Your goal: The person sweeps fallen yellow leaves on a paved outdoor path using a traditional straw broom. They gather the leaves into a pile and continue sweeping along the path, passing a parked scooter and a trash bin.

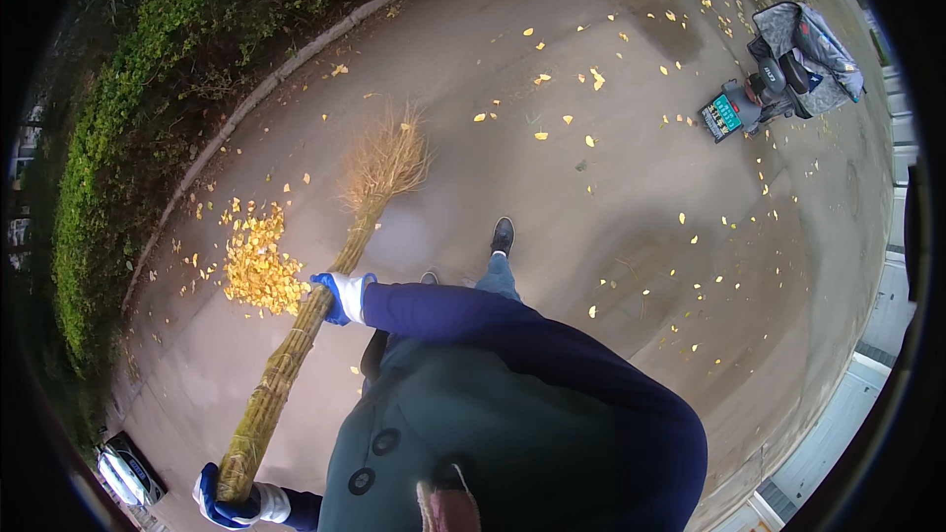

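A long broom of bound twigs and stalks (pixel 275 383) slants across the left half of the head view, its splayed, fine bristles (pixel 388 155) over the pavement at the upper end. My right hand (pixel 340 298), in a blue and white glove, grips the handle about midway. Lower left, my left hand (pixel 228 504), gloved alike, is closed around the thick butt end. A dense pile of yellow leaves (pixel 262 262) lies on the ground left of the broom, near my right hand.
Along the left runs a stone curb (pixel 277 80) with a green hedge (pixel 133 89) behind it. A scooter with a padded cover (pixel 768 81) stands upper right, a car (pixel 131 469) lower left. Scattered leaves (pixel 542 136) dot the wet pavement. White garage-type doors (pixel 828 414) line the right edge.
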A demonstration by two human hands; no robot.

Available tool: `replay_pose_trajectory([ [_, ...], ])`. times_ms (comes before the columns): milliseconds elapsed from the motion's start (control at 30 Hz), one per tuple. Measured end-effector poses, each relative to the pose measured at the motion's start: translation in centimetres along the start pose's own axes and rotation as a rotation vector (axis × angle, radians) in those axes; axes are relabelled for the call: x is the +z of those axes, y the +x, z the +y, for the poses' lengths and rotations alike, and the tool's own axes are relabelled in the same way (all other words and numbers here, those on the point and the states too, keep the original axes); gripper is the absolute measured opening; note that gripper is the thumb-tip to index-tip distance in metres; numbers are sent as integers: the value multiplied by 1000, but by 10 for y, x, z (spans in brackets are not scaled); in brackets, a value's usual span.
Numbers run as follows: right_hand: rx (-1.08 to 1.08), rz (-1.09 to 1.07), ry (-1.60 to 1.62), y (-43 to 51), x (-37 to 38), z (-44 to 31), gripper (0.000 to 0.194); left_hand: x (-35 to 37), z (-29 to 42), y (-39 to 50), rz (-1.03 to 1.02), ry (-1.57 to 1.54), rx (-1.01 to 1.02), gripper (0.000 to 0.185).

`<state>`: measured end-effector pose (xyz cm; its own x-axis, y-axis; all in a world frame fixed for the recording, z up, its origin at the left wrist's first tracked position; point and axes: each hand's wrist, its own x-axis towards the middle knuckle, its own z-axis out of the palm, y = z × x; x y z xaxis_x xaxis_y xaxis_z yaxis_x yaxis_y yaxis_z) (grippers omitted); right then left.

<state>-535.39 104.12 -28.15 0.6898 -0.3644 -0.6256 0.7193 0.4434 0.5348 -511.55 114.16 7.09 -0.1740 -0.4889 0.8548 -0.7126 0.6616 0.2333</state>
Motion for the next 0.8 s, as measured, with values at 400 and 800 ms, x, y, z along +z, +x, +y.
replay_pose_trajectory([
  [400, -867, 341, 717, -325, -330, -214, 36, 405, 207, -34, -847, -881, -505, 30],
  [800, -358, 27, 257, -234, -222, -268, 40, 307, 218, -26, -335, -399, -469, 42],
])
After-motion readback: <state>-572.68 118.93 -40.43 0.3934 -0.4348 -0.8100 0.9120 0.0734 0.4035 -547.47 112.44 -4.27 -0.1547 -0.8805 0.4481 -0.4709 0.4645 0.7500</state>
